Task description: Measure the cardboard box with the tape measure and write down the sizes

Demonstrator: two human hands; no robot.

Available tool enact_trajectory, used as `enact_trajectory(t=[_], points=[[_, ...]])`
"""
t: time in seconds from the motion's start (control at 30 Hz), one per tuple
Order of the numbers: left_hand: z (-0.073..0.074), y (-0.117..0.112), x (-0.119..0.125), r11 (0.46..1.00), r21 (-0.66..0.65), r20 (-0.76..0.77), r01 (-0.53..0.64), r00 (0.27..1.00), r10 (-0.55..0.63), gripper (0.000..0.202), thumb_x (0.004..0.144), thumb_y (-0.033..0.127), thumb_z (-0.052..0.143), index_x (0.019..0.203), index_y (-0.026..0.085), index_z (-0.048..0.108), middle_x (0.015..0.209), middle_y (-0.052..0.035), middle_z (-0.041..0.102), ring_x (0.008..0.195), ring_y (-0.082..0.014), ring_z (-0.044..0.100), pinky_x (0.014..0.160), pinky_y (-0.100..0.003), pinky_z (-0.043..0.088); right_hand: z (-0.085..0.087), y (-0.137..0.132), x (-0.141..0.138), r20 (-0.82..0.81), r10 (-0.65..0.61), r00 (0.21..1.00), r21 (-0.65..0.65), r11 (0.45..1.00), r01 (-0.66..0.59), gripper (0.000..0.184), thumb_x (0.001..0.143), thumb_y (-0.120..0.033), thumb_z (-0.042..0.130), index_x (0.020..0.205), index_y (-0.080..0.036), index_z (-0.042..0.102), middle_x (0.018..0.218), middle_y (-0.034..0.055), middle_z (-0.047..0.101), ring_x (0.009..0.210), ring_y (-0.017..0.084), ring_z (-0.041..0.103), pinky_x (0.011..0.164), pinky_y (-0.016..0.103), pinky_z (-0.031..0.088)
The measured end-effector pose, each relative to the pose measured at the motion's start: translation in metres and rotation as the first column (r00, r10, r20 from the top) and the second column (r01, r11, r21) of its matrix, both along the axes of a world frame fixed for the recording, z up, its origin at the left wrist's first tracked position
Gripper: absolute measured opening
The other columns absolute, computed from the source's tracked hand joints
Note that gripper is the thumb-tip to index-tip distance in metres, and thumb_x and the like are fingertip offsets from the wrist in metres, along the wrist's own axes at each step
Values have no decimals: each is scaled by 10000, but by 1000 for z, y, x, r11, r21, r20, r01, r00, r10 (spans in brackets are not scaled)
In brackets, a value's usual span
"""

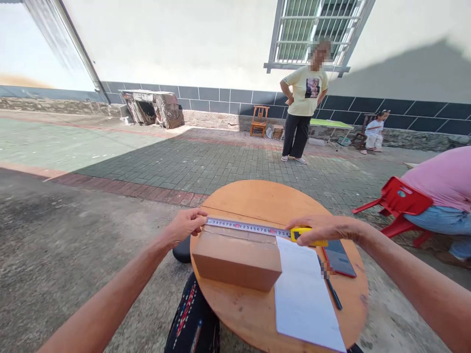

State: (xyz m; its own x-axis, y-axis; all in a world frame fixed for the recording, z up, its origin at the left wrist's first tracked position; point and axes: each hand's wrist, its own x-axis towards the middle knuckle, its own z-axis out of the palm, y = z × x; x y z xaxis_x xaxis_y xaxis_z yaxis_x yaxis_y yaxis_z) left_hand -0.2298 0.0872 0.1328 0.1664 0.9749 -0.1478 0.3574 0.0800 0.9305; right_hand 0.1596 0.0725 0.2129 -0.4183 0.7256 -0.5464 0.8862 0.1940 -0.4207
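Note:
A cardboard box point(237, 260) lies on the round wooden table point(257, 196). Along its far top edge runs the pulled-out blade of a tape measure point(253, 228), numbers facing up. At the box's far left corner, my left hand point(187, 226) pinches the end of the blade. My right hand point(324, 228) grips the yellow case of the tape measure, beyond the box's right edge and over the top of a white sheet of paper point(307, 294). The paper lies to the right of the box, with faint writing near its top.
A black pen point(334, 293) and a dark tablet-like device with a red edge point(340, 259) lie at the table's right. A person in pink point(441, 179) sits on a red plastic chair point(405, 198). Farther off, one person stands point(303, 98) and a small person sits point(375, 131) by the wall.

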Motion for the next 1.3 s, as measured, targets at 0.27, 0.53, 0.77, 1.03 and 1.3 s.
enact_trajectory(t=[0.27, 0.53, 0.77, 1.03, 1.3], points=[[-6, 4, -2, 999, -12, 36, 35, 999, -35, 377, 680, 500, 658, 837, 162, 604, 674, 26, 580, 596, -122, 538, 556, -251, 440, 0, -2, -4, -33, -21, 999, -57, 998, 20, 652, 720, -398, 638, 1356, -268, 575, 1388, 70, 571, 1269, 373, 489, 1029, 456, 391], [-5, -2, -3, 1000, -23, 39, 20, 999, -20, 405, 689, 494, 651, 904, 153, 611, 728, 3, 618, 600, -125, 556, 581, -266, 470, 3, 4, -15, 44, 12, 999, -7, 1000, -12, 681, 694, -398, 633, 1356, -248, 577, 1377, 92, 577, 1293, 393, 453, 1072, 500, 334], [-6, -3, -2, 999, -23, 40, 24, 999, -23, 423, 683, 499, 652, 931, 163, 586, 693, 12, 610, 609, -139, 553, 553, -264, 457, 10, 1, -22, 41, 17, 999, -87, 996, -13, 727, 718, -411, 611, 1411, -220, 506, 1434, 100, 511, 1299, 373, 447, 1056, 463, 351], [-3, -7, 2, 1000, -2, 58, 16, 998, -15, 386, 688, 495, 637, 888, 170, 583, 646, 33, 576, 580, -131, 554, 541, -254, 456, 5, 2, -24, 15, 41, 999, -40, 998, -40, 622, 724, -372, 610, 1328, -225, 583, 1266, 102, 626, 1174, 352, 538, 944, 444, 414], [-1, -7, 4, 998, 55, 67, -17, 998, 13, 415, 681, 472, 639, 939, 153, 578, 625, 40, 558, 549, -132, 550, 528, -263, 465, 7, 0, -25, 50, 58, 997, 109, 992, -63, 638, 698, -397, 635, 1314, -237, 593, 1272, 111, 617, 1185, 356, 525, 961, 451, 397]])
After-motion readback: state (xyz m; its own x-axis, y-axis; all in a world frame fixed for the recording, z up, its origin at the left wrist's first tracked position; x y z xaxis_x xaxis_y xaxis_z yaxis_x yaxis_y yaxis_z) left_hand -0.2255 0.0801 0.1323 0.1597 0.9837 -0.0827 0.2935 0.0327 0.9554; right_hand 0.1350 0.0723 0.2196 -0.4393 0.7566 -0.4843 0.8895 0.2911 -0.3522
